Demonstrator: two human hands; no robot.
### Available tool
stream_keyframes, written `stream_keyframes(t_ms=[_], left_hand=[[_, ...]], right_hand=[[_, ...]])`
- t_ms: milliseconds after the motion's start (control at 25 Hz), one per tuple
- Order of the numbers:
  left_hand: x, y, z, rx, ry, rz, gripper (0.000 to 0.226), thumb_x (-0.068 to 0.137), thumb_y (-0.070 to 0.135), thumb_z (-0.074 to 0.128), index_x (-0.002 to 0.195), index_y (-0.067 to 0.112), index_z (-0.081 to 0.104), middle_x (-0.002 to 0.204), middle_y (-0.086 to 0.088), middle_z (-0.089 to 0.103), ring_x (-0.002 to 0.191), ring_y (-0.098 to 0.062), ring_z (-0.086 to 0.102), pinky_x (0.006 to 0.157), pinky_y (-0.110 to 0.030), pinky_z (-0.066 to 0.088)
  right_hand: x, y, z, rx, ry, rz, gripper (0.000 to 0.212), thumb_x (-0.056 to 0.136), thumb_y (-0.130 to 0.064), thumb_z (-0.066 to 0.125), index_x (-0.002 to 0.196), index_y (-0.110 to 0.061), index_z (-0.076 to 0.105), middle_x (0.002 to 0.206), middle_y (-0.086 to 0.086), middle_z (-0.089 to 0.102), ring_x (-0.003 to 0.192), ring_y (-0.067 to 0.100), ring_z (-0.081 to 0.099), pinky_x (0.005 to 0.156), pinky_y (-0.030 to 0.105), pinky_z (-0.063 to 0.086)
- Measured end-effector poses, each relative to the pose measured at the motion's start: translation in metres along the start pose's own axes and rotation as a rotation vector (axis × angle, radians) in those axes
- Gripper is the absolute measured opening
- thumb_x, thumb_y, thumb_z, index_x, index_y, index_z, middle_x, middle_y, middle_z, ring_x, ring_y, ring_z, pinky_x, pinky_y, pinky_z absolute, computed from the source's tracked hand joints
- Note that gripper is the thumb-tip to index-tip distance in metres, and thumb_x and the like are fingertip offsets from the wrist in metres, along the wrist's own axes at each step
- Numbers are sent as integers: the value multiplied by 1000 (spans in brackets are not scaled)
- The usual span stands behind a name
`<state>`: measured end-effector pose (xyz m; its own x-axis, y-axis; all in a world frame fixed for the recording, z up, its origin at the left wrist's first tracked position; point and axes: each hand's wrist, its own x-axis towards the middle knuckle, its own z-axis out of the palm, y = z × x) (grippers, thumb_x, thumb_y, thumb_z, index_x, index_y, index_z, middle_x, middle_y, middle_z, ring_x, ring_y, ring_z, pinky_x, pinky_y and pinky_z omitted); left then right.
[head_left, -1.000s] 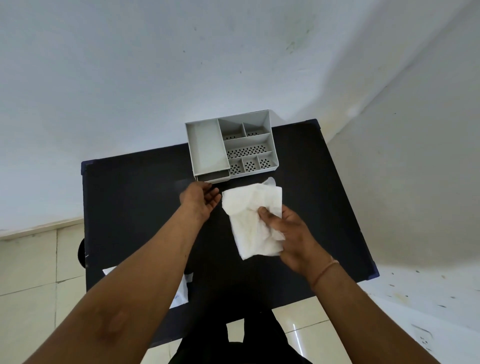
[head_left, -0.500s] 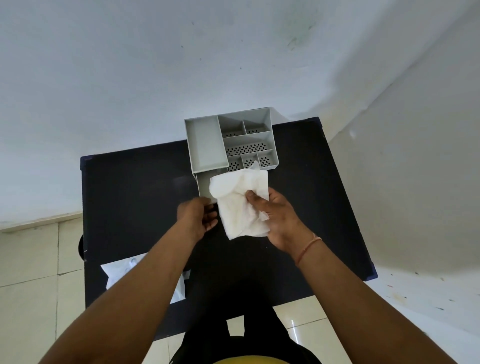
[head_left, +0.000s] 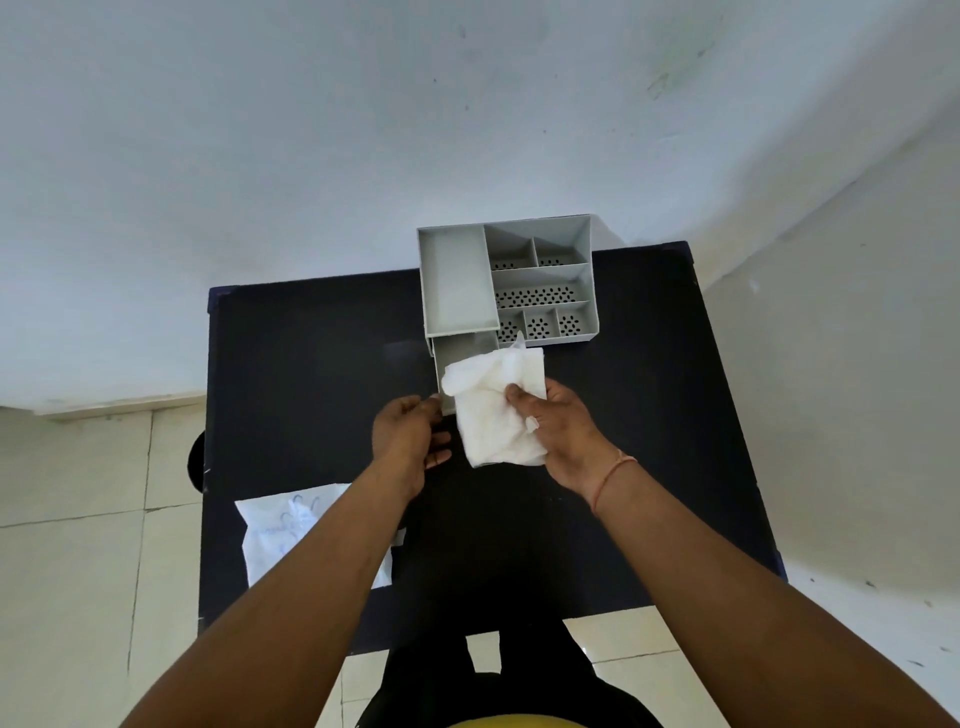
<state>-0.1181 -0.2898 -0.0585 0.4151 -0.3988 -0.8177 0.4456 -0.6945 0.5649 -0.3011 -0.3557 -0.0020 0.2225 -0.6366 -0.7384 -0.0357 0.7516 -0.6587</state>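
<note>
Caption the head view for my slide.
Right hand holds a white cloth over the open drawer of the grey organizer, left hand holding its front, on a black table.

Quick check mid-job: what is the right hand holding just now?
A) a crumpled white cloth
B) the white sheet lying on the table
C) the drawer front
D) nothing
A: the right hand pinches the white cloth just over the pulled-out drawer of the grey organizer; it is the left hand that holds the drawer front.
</note>
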Motion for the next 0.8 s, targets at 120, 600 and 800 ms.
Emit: stream_keyframes(t_ms=[120,600,800], left_hand=[[-2,7,0,208,2,176,41,98,16,74,137,22,62,110,-8,80,84,-26,82,71,-45,71],[-10,-5,-9,415,28,271,37,96,10,71,133,18,68,98,-2,78,77,-21,81,75,-43,70],[-9,-3,-10,474,30,288,46,95,10,74,139,21,63,98,0,75,77,-20,81,76,-44,70]], right_hand=[[11,4,4,-23,38,-12,23,103,-20,67,124,-11,70,117,10,77,114,34,72,97,54,60],[53,-9,50,-553,199,-190,29,102,-23,63,130,-15,68,121,7,74,101,24,71,87,35,59],[51,-12,54,-824,138,-249,37,98,-28,67,131,-11,62,123,10,71,111,29,68,93,35,56]])
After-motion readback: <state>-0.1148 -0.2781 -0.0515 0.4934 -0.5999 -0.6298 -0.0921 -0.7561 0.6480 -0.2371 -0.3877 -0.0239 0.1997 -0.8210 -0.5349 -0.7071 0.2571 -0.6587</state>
